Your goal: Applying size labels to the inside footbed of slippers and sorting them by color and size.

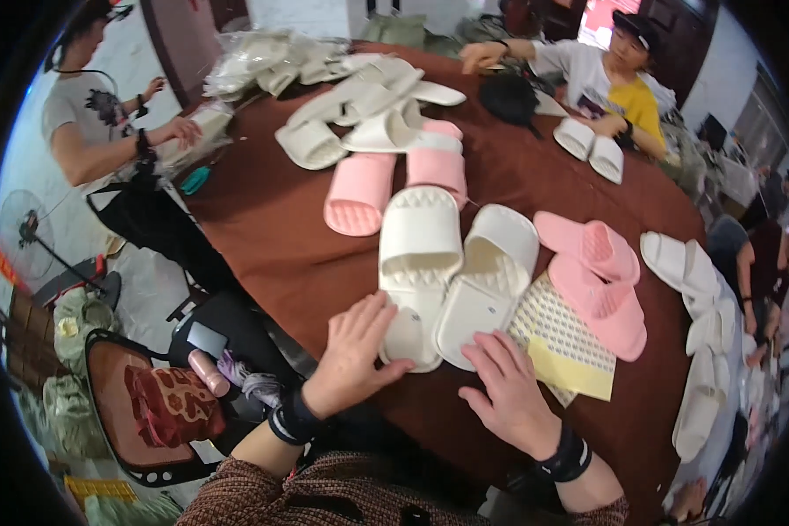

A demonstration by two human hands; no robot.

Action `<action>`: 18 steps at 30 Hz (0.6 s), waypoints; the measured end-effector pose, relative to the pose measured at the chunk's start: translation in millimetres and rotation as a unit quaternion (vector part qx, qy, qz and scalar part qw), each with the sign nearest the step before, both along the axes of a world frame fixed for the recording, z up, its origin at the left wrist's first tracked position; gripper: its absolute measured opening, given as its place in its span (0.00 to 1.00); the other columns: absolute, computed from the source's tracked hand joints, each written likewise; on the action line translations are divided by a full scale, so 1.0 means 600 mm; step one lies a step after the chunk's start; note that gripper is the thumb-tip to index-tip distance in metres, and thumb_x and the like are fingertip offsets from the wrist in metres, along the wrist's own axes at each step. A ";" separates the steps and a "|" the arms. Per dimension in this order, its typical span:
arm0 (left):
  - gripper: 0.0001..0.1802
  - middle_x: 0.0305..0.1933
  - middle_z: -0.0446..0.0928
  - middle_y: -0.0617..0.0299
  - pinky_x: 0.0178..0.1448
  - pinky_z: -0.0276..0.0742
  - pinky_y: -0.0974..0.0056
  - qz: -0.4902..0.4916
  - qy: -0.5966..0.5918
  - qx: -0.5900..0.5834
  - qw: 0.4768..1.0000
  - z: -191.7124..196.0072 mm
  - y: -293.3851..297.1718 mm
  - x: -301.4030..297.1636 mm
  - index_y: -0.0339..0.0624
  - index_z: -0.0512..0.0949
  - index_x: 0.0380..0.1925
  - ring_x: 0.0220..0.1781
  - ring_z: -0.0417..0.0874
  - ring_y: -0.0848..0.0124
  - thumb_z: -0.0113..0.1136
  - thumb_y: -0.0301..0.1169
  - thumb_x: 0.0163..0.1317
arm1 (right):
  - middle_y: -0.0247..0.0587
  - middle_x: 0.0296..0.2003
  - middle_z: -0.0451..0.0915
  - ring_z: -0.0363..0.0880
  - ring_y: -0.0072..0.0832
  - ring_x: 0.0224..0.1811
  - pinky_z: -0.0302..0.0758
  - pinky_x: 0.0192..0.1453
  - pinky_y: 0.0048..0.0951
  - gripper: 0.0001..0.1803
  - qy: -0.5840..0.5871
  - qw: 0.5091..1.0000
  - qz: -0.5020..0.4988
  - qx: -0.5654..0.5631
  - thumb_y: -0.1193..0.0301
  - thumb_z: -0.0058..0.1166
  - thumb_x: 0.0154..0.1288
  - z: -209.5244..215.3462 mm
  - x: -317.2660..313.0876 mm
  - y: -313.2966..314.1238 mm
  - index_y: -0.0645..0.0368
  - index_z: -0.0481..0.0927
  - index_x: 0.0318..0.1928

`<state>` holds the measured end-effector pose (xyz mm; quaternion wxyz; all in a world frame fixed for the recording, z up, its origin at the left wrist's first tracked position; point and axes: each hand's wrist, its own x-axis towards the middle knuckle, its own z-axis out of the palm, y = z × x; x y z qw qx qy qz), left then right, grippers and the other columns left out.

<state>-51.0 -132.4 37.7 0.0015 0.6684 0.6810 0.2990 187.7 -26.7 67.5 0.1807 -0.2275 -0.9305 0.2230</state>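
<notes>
In front of me on the brown cloth lies a pair of white slippers, toes pointing away, with a small mark on each insole. My left hand (357, 346) rests against the heel end of the left white slipper (421, 228), fingers spread and thumb over its edge. At the heel of the right white slipper (502, 241) is my right hand (508, 386), fingers loosely apart, fingertips at its edge. Neither hand is gripping. Beside the right slipper lie sticker sheets (570, 351), white with rows of small marks and a yellow edge, partly under pink slippers (598, 294).
Beyond lie more pink slippers (359, 195) and a heap of white slippers (359, 101). Further white slippers (701, 403) line the right edge of the brown-covered table (263, 237). Two people work across the table. A chair (105, 386) with bags and a pink bottle (209, 373) stands at left.
</notes>
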 end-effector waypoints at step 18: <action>0.33 0.72 0.62 0.45 0.70 0.59 0.45 -0.026 -0.018 -0.032 0.999 0.007 0.014 0.036 0.40 0.73 0.59 0.71 0.63 0.43 0.66 0.24 0.48 | 0.37 0.49 0.71 0.66 0.44 0.62 0.65 0.64 0.45 0.15 -0.027 0.997 -0.002 0.065 0.70 0.66 0.55 -0.007 0.015 0.012 0.55 0.76 0.43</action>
